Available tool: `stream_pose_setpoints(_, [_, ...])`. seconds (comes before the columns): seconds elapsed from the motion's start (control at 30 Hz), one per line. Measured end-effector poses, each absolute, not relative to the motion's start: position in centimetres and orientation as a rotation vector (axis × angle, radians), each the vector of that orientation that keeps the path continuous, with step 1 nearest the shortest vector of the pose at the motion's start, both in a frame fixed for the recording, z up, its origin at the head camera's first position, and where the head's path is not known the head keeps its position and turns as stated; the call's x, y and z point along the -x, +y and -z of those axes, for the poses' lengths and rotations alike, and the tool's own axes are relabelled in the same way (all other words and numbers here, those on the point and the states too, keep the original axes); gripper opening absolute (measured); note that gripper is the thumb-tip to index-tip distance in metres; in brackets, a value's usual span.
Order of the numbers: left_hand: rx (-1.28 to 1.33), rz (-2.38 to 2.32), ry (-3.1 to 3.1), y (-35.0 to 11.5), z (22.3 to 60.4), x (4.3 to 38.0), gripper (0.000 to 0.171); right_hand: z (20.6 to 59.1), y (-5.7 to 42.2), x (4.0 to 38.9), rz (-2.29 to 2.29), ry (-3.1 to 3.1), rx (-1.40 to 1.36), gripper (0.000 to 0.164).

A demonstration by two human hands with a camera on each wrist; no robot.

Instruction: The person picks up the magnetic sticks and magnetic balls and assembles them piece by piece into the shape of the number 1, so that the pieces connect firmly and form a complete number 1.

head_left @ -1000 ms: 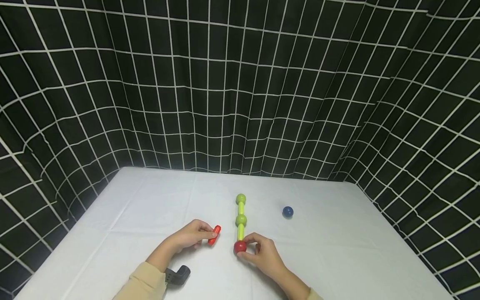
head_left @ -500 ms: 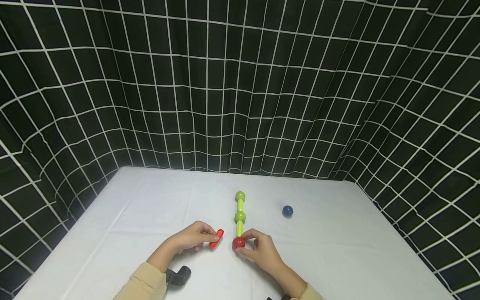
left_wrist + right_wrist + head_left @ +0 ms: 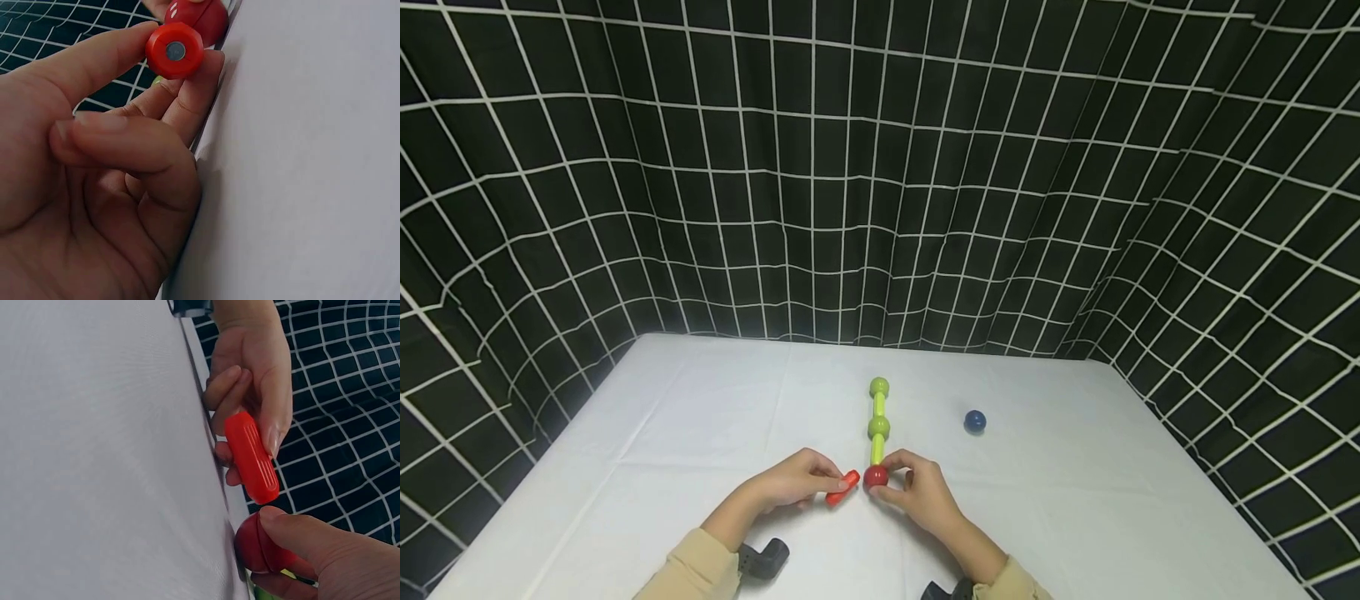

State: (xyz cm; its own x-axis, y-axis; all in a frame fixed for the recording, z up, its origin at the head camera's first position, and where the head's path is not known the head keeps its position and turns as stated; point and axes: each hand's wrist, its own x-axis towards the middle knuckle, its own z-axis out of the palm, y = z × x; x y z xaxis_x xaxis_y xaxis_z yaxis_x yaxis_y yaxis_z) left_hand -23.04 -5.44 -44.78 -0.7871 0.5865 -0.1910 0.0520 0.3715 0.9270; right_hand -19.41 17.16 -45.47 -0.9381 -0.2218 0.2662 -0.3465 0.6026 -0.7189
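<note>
My left hand point(image 3: 799, 481) pinches a red ridged rod point(image 3: 252, 457) between thumb and fingers. In the left wrist view, a round grey metal disc shows in the end of the red rod point(image 3: 175, 51). My right hand point(image 3: 923, 497) grips a red ball point(image 3: 875, 477) with thumb and fingertips. That ball stands at the near end of a straight chain: a yellow-green rod point(image 3: 877, 450), a green ball point(image 3: 878, 427), another yellow-green rod point(image 3: 879, 405) and a far green ball point(image 3: 879, 387). A small gap separates the red rod from the red ball.
A blue ball point(image 3: 975, 422) lies on the white-covered table point(image 3: 1075, 467), right of the chain. Dark curtains point(image 3: 850, 192) with a white grid hang behind and at both sides. A dark wrist device point(image 3: 765, 558) sits at the left wrist.
My left hand has moved right with the red rod, closer to the red ball, and the rod has turned flatter. The chain and right hand have shifted slightly away toward the back.
</note>
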Motion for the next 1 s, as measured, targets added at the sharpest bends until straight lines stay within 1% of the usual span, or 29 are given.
stream_pose_setpoints(0.33, [-0.587,-1.417,2.149,-5.01,44.71,22.77,0.024,45.58,17.22,19.54,-1.248,-2.687,-0.458,0.029])
stream_pose_setpoints(0.7, [-0.605,-1.398,2.192,-4.91,44.98,22.84,0.025,45.60,17.11,19.52,-1.252,-2.687,-0.459,0.029])
stream_pose_setpoints(1.0, [-0.621,-1.389,2.187,-4.94,45.19,22.97,0.026,45.46,17.07,19.35,-1.265,-2.706,-0.409,0.023])
